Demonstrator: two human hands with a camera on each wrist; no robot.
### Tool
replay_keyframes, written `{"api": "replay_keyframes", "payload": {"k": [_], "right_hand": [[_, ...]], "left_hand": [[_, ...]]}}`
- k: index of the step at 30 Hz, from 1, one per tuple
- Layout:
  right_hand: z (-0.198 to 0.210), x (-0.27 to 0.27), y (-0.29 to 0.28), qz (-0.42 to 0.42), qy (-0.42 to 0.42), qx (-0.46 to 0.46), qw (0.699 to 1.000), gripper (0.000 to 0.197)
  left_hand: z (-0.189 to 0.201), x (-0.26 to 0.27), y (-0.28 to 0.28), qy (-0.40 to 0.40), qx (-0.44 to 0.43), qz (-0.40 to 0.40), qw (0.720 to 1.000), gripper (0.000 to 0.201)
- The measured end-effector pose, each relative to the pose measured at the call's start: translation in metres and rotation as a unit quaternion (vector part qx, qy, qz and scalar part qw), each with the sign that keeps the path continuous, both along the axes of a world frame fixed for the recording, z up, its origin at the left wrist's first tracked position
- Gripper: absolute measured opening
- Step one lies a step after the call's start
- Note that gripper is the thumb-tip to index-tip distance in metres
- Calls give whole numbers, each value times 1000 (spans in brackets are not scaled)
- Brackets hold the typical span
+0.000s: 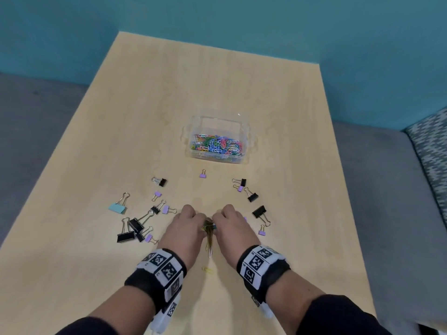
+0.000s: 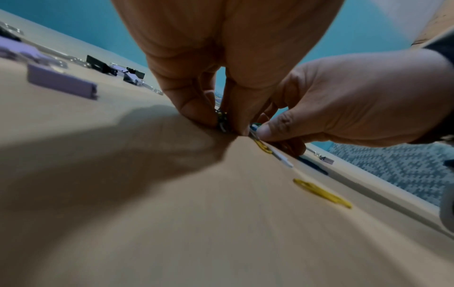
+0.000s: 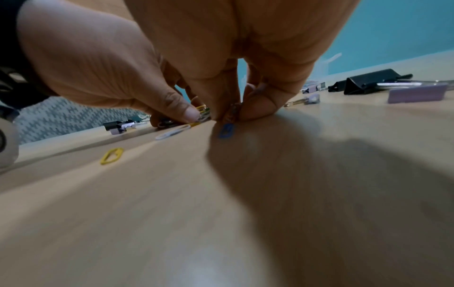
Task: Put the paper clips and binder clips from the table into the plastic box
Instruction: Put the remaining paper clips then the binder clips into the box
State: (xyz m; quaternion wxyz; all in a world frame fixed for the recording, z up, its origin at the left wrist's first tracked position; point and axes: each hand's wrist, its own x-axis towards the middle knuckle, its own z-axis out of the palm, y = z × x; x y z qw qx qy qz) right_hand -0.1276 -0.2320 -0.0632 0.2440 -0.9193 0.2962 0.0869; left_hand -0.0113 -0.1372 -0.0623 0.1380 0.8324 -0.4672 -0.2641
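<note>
A person's two hands meet knuckles-up at the near middle of a light wooden table (image 1: pixel 135 122), fingers curled down onto its surface. The left hand (image 1: pixel 185 228) and right hand (image 1: pixel 233 229) sit side by side with a small bunch of coloured wire paper clips (image 1: pixel 208 226) gathered in the gap between them. Seen from the left wrist, the left fingers (image 2: pixel 196 104) and thumb are narrowed into a pinch on clips at the table surface, and the right thumb tip (image 2: pixel 266 132) presses down on more clips just beside them. Seen from the right wrist, the right fingers (image 3: pixel 258 106) are likewise pinched tight on clips, with a blue paper clip (image 3: pixel 226 131) lying flat just below their tips. A white paper clip (image 1: pixel 210 252) trails toward the person from the bunch, and a yellow paper clip (image 1: pixel 207 270) lies loose nearer still, apart from both hands. Black, lilac and one pale blue binder clips (image 1: pixel 125 234) lie scattered to either side of the hands. Farther away stands an open clear plastic box (image 1: pixel 191 154), already holding a heap of coloured paper clips.
</note>
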Motion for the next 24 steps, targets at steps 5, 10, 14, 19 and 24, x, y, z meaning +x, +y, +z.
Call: {"api": "replay_keyframes", "payload": {"k": [5, 10, 14, 19, 24], "right_hand": [[2, -2, -6, 28, 12, -11, 999, 22], [10, -2, -9, 32, 15, -2, 999, 29], [12, -4, -15, -13, 17, 39, 999, 19], [21, -7, -22, -33, 21, 122, 992, 11], [47, 1, -44, -88, 28, 270, 958, 13]], "left_hand": [[0, -1, 3, -42, -9, -22, 999, 20], [3, 1, 6, -46, -3, -18, 999, 26], [3, 4, 8, -26, -11, 19, 999, 16], [7, 9, 10, 15, -36, 39, 998, 8], [35, 28, -4, 138, -61, 82, 985, 9]]}}
